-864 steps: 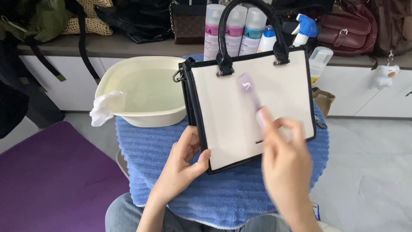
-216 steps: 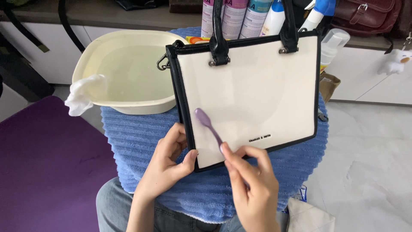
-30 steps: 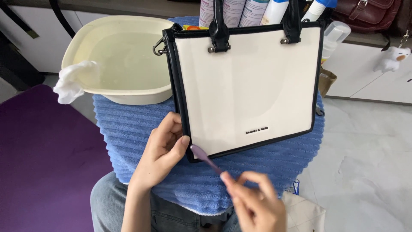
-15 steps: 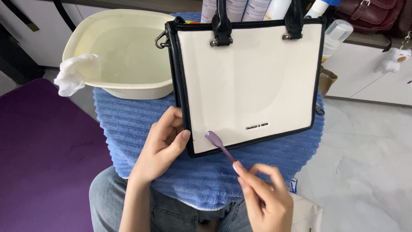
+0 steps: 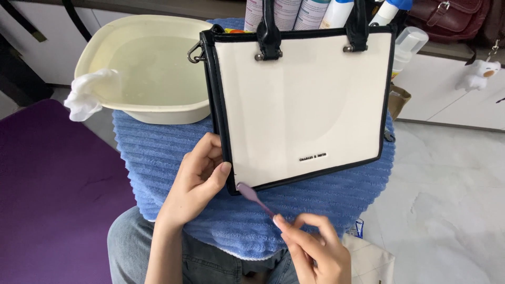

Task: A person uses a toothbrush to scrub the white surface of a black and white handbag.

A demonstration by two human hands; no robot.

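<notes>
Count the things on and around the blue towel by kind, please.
Cream bag with black trim: 1
Purple toothbrush: 1
Blue towel: 1
Cream basin: 1
White cloth: 1
Bottles behind the bag, tops cut off: at least 5
Total: at least 10

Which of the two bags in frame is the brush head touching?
The cream tote with black trim on the blue towel; the purple toothbrush meets its lower left corner. The brown bag sits on the shelf behind, untouched.
</notes>
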